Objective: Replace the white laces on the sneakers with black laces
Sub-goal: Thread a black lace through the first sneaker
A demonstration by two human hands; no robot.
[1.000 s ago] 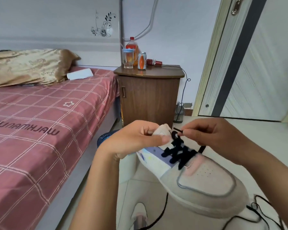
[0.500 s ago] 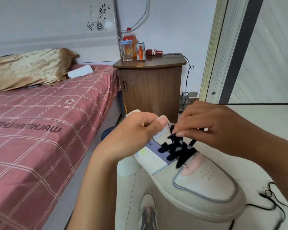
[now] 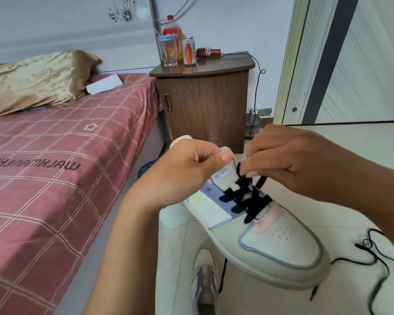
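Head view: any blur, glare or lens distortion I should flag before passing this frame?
Head view: daylight, soft and even, no harsh glare; bottle on the nightstand slightly motion-smeared; loose black lace on the floor blurred at lower right; door frame leans from wide-angle distortion; sneaker reasonably sharp.

Readable text from my feed: sneaker (image 3: 271, 242) tongue label (image 3: 222, 175) says "BEYOND", blue print, small line under it too small to read. Bedsheet (image 3: 55, 178) at 9 o'clock has dark block lettering (image 3: 32, 163), upside down to me, can't make it out reliably. Can (image 3: 189, 51) and bottle (image 3: 171, 30) labels at 12 o'clock are blurred.
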